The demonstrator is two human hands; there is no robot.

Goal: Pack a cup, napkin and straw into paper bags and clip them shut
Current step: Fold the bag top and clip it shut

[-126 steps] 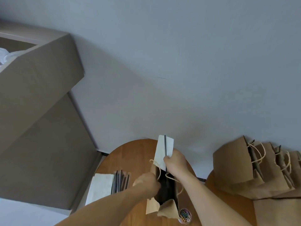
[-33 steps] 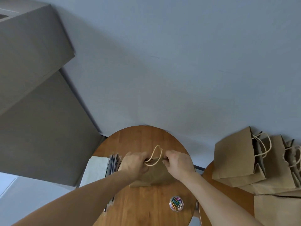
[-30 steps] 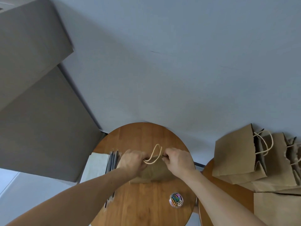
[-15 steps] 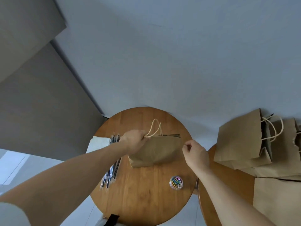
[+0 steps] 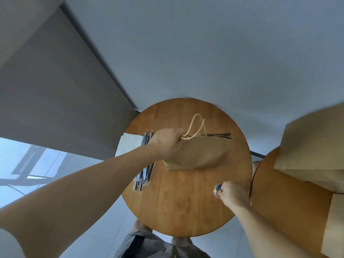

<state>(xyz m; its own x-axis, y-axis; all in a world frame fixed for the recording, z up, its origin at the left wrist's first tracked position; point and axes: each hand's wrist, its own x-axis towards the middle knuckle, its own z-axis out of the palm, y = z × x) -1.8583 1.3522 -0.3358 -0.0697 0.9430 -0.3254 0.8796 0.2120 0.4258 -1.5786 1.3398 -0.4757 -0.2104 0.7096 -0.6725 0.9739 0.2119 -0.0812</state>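
A brown paper bag (image 5: 201, 153) stands on the round wooden table (image 5: 186, 207), its top pressed flat and its cord handles sticking up. My left hand (image 5: 167, 144) grips the bag's top left corner at the handles. My right hand (image 5: 231, 192) is at the table's right edge, fingers curled down into a small clear tub of coloured paper clips (image 5: 217, 189). Whether those fingers hold a clip is hidden. Nothing inside the bag can be seen.
Black straws (image 5: 144, 175) and a stack of white napkins (image 5: 128, 146) lie at the table's left edge, partly under my left arm. A second wooden table (image 5: 283, 202) on the right carries more brown paper bags (image 5: 312, 142). A wall stands behind.
My right hand let go of the bag's top and moved down right to the paper clip tub. My left hand keeps its hold on the bag. The view tilted down.
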